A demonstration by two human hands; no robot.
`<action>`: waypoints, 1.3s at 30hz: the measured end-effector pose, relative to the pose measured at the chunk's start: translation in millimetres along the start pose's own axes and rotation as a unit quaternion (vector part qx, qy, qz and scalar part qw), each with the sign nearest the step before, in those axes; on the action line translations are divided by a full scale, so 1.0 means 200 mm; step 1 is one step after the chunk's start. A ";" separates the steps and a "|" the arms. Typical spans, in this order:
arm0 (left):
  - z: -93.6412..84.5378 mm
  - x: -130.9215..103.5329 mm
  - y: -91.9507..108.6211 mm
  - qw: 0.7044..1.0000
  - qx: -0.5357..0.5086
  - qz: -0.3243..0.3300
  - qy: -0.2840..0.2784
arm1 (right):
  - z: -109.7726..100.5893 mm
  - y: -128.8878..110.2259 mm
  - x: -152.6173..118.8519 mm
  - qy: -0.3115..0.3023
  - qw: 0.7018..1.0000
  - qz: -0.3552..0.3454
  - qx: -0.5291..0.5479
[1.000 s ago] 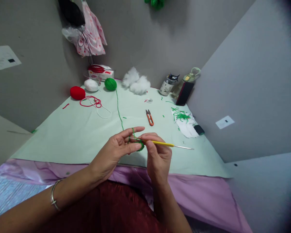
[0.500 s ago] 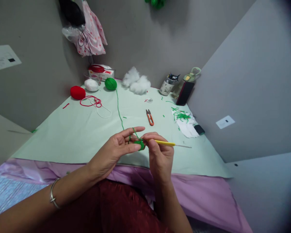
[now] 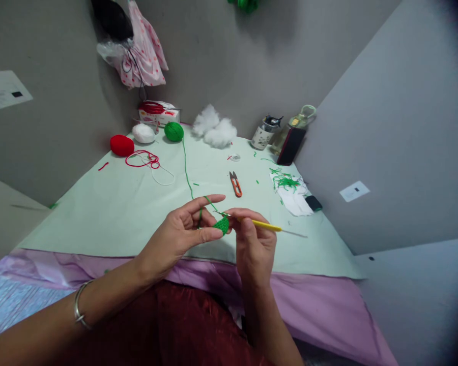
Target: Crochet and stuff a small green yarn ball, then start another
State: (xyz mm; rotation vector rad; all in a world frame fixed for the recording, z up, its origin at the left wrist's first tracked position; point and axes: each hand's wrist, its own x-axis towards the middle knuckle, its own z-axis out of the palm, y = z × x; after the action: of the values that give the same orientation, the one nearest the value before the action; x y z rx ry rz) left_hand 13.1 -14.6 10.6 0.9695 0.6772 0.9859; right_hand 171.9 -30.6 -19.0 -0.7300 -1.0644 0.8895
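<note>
My left hand (image 3: 179,229) pinches a small green crocheted piece (image 3: 222,225) between thumb and fingers, its index finger stretched out with green yarn over it. That yarn (image 3: 187,168) runs back across the table to a green ball (image 3: 174,131). In my right hand (image 3: 255,244) is a crochet hook with a yellow handle (image 3: 267,225). The metal tip of the hook meets yarn at the upper edge of the green piece. Both hands are close together above the front part of the table.
Orange thread snips (image 3: 235,184) lie beyond my hands. Red (image 3: 122,145) and white (image 3: 143,133) yarn balls sit at back left, white stuffing (image 3: 216,129) at the back. Rightward are a pen jar (image 3: 262,136), a phone (image 3: 291,146) and green scraps on white paper (image 3: 295,203).
My right hand and the hook have shifted slightly right, with the hook's rear end lower. My left hand has moved slightly left, and more of the green piece shows.
</note>
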 end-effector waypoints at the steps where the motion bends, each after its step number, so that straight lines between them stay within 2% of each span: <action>1: 0.00 0.00 0.00 1.000 0.007 0.007 0.006 | 0.01 -0.01 -0.01 0.003 0.999 -0.022 -0.028; 4: 0.01 -0.01 0.02 0.999 0.042 0.017 0.014 | 0.02 -0.03 -0.03 0.006 0.992 -0.070 -0.106; 7: 0.02 -0.02 0.03 0.998 0.064 0.020 0.015 | 0.02 -0.05 -0.03 0.007 0.988 -0.073 -0.134; 16: 0.01 -0.01 0.01 1.000 0.012 -0.007 0.001 | 0.00 -0.03 -0.01 -0.004 0.999 -0.007 -0.046; 19: 0.01 -0.01 0.00 1.000 -0.009 -0.007 0.000 | 0.00 -0.02 -0.01 -0.012 0.999 -0.007 -0.038; 22: 0.02 -0.01 0.00 0.999 -0.037 -0.029 0.013 | 0.01 -0.03 -0.03 -0.006 0.993 -0.067 -0.100; 24: 0.03 -0.01 -0.01 0.998 -0.047 -0.044 0.027 | 0.01 -0.03 -0.05 0.001 0.974 -0.132 -0.186; 27: 0.04 -0.01 -0.03 0.998 -0.028 -0.011 0.052 | 0.03 -0.04 -0.06 -0.005 0.948 -0.185 -0.258; 31: 0.04 -0.02 -0.04 0.998 0.002 0.026 0.053 | 0.03 -0.04 -0.05 -0.010 0.968 -0.129 -0.216; 35: 0.03 -0.01 -0.02 0.999 -0.023 0.009 0.034 | 0.02 -0.03 -0.03 -0.008 0.990 -0.073 -0.117; 39: 0.03 -0.01 -0.01 0.999 -0.019 -0.007 0.029 | 0.00 -0.02 0.00 -0.007 0.999 0.005 -0.039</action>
State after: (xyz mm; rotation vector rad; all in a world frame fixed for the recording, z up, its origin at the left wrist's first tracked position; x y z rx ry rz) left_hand 18.0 -18.9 11.7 0.9055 0.7098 1.0149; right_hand 172.6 -32.9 -15.4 -0.7960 -1.1133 0.8663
